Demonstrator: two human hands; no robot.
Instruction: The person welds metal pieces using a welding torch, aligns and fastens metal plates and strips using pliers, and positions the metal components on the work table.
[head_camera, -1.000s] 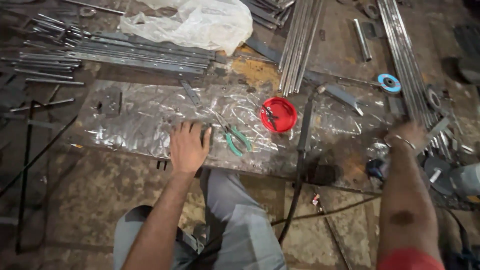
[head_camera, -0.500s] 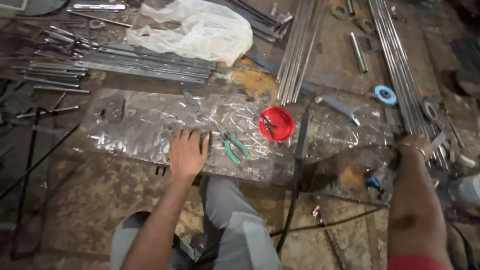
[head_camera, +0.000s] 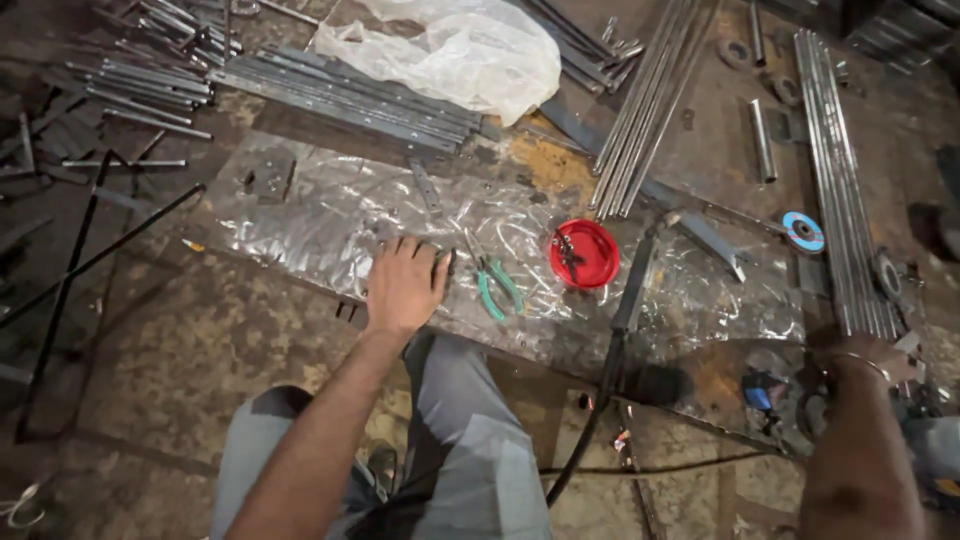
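Steel rods (head_camera: 850, 200) hide the right hand's (head_camera: 862, 352) fingers.

Both forearms are bare, with no sleeves visible. The left hand (head_camera: 403, 287) carries no glove or ring. The right hand (head_camera: 860, 352) has a thin metal bangle (head_camera: 862, 363) at the wrist. The legs are covered by grey trousers (head_camera: 470, 450) of plain, slightly creased fabric.
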